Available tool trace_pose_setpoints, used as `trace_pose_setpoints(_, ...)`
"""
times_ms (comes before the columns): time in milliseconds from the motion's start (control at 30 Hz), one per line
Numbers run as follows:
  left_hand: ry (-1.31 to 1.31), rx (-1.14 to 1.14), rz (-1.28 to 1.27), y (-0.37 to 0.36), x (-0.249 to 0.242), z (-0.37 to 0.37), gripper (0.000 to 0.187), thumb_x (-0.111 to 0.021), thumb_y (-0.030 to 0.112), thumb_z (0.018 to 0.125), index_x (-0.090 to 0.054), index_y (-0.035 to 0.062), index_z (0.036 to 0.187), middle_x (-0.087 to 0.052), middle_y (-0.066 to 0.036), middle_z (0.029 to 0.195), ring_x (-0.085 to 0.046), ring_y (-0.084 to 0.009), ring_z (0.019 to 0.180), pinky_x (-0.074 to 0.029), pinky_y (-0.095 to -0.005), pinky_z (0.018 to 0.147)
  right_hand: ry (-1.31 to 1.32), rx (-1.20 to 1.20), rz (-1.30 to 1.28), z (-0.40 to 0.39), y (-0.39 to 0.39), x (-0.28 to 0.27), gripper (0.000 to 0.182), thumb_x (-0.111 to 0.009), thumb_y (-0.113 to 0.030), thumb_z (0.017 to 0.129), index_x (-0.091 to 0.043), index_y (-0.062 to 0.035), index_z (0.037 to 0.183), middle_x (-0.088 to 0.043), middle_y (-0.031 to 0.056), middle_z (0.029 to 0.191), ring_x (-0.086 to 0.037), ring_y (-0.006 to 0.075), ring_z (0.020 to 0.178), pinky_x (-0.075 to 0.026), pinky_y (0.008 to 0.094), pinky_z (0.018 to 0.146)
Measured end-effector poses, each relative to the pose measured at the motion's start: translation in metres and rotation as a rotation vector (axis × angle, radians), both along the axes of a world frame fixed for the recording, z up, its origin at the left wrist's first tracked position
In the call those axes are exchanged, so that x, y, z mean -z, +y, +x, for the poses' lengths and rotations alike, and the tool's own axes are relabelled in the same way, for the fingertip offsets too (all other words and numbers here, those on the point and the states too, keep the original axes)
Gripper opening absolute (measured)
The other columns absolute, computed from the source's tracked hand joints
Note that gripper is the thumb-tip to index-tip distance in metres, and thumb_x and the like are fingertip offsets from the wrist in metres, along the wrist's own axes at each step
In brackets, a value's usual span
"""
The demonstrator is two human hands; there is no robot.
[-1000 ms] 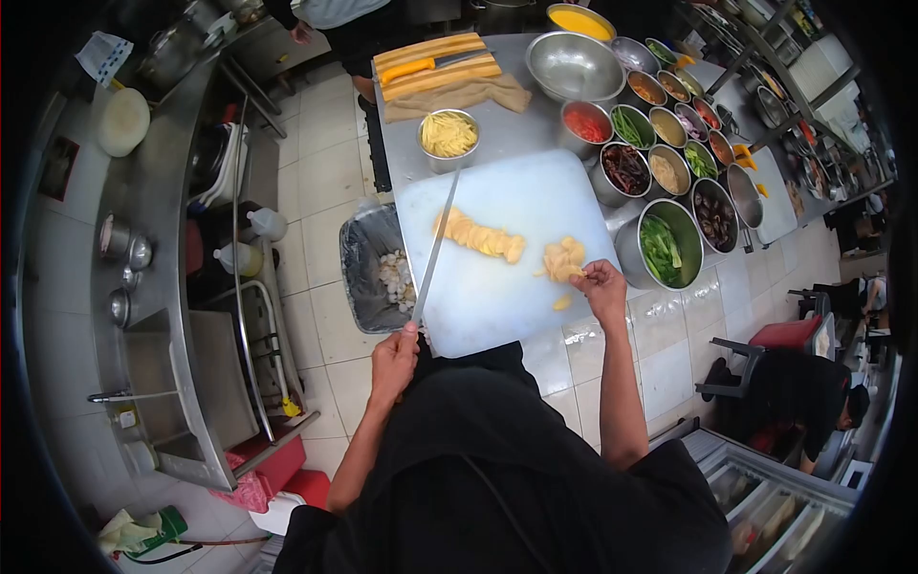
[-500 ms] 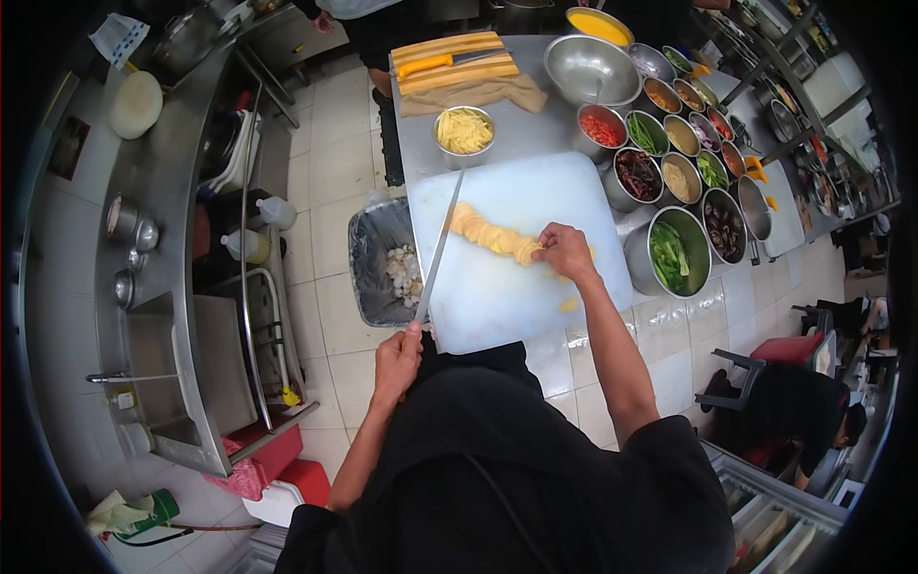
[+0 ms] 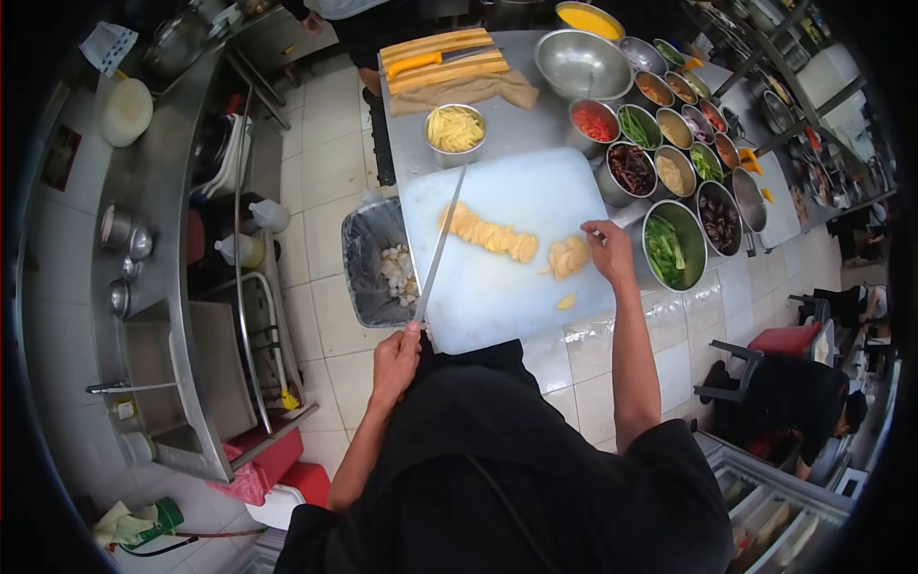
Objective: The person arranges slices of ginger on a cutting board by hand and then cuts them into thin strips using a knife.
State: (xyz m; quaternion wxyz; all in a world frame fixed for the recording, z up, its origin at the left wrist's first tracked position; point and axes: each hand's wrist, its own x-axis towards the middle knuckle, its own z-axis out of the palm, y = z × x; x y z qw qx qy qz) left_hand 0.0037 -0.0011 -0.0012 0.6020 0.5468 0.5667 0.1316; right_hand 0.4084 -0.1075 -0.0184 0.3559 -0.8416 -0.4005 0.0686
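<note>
My left hand [image 3: 396,362] is closed around the handle of a long knife [image 3: 441,242], its blade pointing away from me over the left side of the white cutting board [image 3: 497,311]. A row of overlapping pale yellow slices [image 3: 486,233], perhaps ginger or potato, runs across the board from beside the blade. To its right, with a gap between, lies a smaller pile of the same slices [image 3: 568,255]. My right hand [image 3: 610,252] hovers at that pile's right edge, fingers bent and apart, with nothing visible in them. One loose piece [image 3: 566,301] lies nearer to me.
Beyond the board stands a bowl of yellow strips [image 3: 454,130]. Several metal containers of cut vegetables, one with leafy greens [image 3: 673,247], crowd the right. A lined bin [image 3: 368,263] is at the left. A striped board [image 3: 445,59] carries an orange-handled knife [image 3: 430,62].
My right hand has moved right, off the end of the row. A smaller pile now shows apart from the row. My left hand and the knife have hardly moved.
</note>
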Motion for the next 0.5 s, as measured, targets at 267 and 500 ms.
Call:
trace_pose_setpoints(267, 0.006, 0.025, -0.010, 0.002, -0.003, 0.003, 0.058, -0.055, 0.050, 0.097, -0.057, -0.0004, 0.070, -0.045, 0.000, 0.051, -0.040, -0.0069, 0.043, -0.029, -0.0260, 0.040, 0.178, 0.081, -0.073, -0.012, -0.026, 0.003, 0.025, -0.071, -0.009, 0.079, -0.072, -0.0037, 0.104, -0.067, 0.0121, 0.095, -0.060, 0.0211, 0.071, -0.051, 0.0333, 0.071)
trace_pose_setpoints(500, 0.014, 0.038, 0.000, 0.002, -0.001, 0.005, 0.058, -0.054, 0.051, 0.097, -0.058, 0.0003, 0.070, -0.045, 0.000, 0.050, -0.039, -0.0068, 0.042, -0.028, -0.0260, 0.039, 0.187, 0.089, -0.118, -0.021, -0.023, 0.000, 0.040, -0.078, -0.015, 0.075, -0.069, -0.0062, 0.113, -0.064, 0.0094, 0.101, -0.057, 0.0186, 0.071, -0.050, 0.0339, 0.070)
